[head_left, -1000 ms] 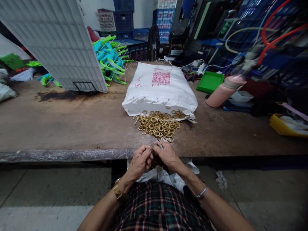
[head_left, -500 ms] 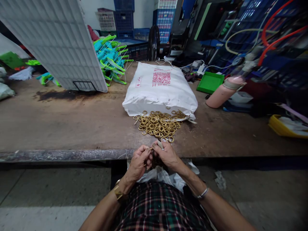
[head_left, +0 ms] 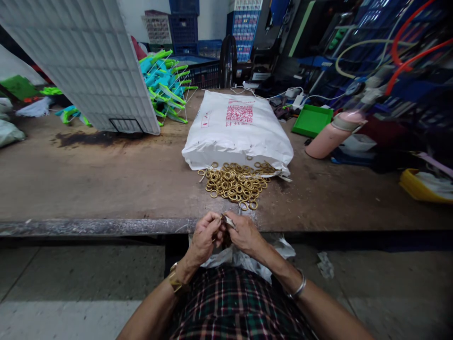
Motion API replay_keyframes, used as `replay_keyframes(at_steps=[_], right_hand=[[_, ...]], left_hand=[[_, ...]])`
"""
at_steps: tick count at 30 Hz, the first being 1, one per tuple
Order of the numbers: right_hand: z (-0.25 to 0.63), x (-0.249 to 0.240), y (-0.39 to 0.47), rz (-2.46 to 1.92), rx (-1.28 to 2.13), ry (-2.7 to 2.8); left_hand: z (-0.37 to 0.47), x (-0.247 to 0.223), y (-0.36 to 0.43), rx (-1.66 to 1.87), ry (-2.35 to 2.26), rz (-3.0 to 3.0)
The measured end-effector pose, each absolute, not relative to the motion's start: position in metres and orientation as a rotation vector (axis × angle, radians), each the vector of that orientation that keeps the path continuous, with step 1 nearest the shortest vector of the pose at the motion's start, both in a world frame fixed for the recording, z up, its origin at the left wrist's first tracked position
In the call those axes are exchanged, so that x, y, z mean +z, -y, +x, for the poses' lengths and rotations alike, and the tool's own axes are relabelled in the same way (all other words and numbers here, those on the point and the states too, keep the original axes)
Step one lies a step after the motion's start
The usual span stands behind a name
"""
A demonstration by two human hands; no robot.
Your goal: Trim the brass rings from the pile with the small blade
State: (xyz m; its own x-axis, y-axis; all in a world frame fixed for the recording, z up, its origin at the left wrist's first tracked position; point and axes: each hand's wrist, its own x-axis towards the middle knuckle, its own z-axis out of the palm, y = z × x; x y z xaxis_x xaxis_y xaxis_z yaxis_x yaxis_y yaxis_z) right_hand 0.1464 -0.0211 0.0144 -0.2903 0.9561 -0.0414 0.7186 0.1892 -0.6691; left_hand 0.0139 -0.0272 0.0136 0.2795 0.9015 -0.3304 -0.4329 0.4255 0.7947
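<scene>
My left hand [head_left: 205, 238] is closed in front of the table edge, thumb and fingers pinched on a brass-coloured ring that they mostly cover. Against these fingertips, my right hand [head_left: 246, 231] grips a small knife [head_left: 230, 222]; its short, flat, pale blade points at the left fingers. Both hands nearly touch, above my lap. Just beyond them lies a heap of brass-coloured rings [head_left: 235, 183], spilling from the mouth of a white woven sack [head_left: 208, 127] with red print. A couple of rings [head_left: 253, 205] lie nearest to my hands.
A tall white ribbed panel [head_left: 106, 71] stands on the table [head_left: 88, 189] at left, beside green and turquoise clips [head_left: 168, 89]. On the right are a green tray [head_left: 312, 120], a pink bottle [head_left: 323, 140] and a yellow container [head_left: 412, 186]. White plastic [head_left: 262, 264] lies under my hands.
The knife in my right hand has turned and come lower, its blade now against the left fingertips. The ring at the left fingertips is less visible. The heap looks the same.
</scene>
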Motion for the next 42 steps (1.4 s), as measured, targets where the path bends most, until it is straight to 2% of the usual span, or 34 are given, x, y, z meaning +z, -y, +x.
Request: replay_keyframes(at_steps=[8,12,17,22,30,37,42], right_hand=[[0.146,0.016,0.02,-1.681,0.772,2.238],[0.155,0.013,0.018,-1.834,0.646,2.27],[0.187,0.004,0.018,-2.001,0.457,2.045],[0.212,-0.001,0.012,-2.129,0.353,1.779],[0.204,0.006,-0.002,-2.312,0.291,1.768],[0.207,0.006,-0.003,-2.291,0.279,1.832],[0.207,0.004,-0.001,-2.15,0.325,1.82]], left_hand=[[0.011,0.003,0.03,1.0,-0.877,0.745],[0.011,0.015,0.041,0.991,-0.818,0.786],[0.014,0.036,0.043,0.92,-0.659,0.507],[0.015,0.026,0.033,0.905,-0.773,0.405],[0.013,0.016,0.03,0.849,-0.751,0.367],[0.014,0.012,0.028,0.804,-0.701,0.232],[0.02,0.011,0.028,0.808,-0.678,0.363]])
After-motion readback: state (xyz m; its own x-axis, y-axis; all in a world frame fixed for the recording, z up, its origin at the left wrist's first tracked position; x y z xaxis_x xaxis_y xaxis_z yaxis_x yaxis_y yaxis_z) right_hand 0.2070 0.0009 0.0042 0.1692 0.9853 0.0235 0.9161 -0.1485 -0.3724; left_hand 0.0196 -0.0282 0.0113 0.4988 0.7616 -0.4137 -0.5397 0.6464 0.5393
